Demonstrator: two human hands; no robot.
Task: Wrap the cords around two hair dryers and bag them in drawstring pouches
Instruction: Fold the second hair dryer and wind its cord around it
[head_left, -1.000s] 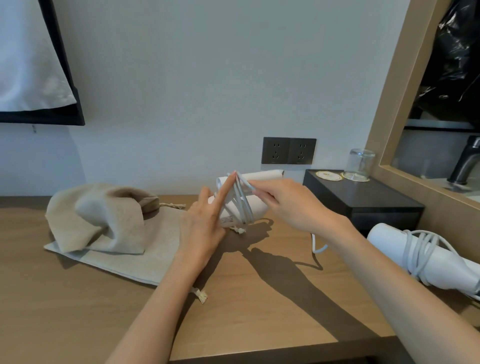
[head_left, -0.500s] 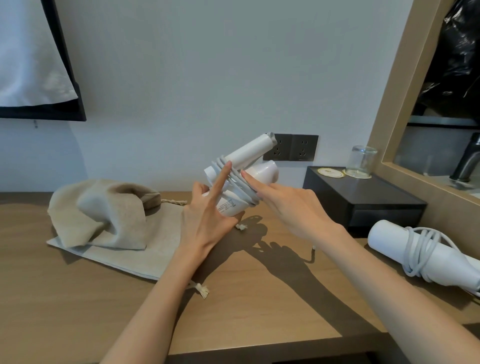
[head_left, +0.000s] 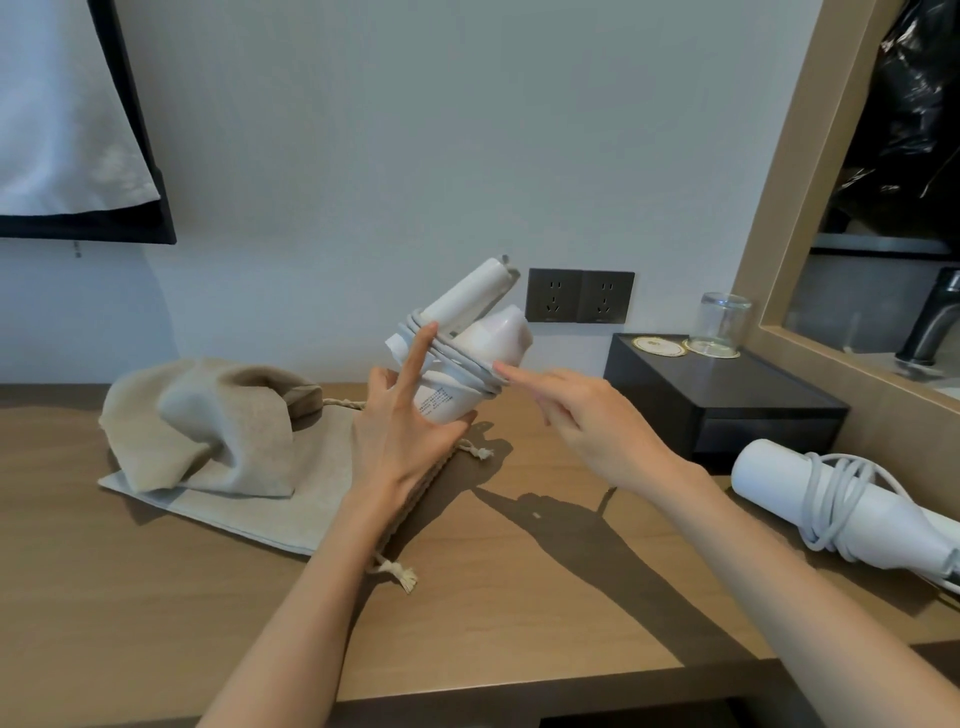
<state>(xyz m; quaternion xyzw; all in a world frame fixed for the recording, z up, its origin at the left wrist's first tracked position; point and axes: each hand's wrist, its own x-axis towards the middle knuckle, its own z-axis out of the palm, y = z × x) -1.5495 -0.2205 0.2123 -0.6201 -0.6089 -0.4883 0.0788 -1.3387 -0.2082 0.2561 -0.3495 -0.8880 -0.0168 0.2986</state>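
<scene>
The left hand (head_left: 405, 431) has its grip closed round the folded hair dryer (head_left: 467, 374), thumb beneath and forefinger flat over the cord (head_left: 457, 358). The right hand (head_left: 587, 421), no longer pinching, only presses one straight fingertip on the last turn. In the past second the dryer has risen off the bench (head_left: 519, 597) and the trailing tail is gone, so I'd judge winding about done and bagging next. The pouches (head_left: 311, 493) lie just left, the already wound second dryer (head_left: 779, 483) sits well right by the black box (head_left: 727, 410), and open bench runs to the near edge.
</scene>
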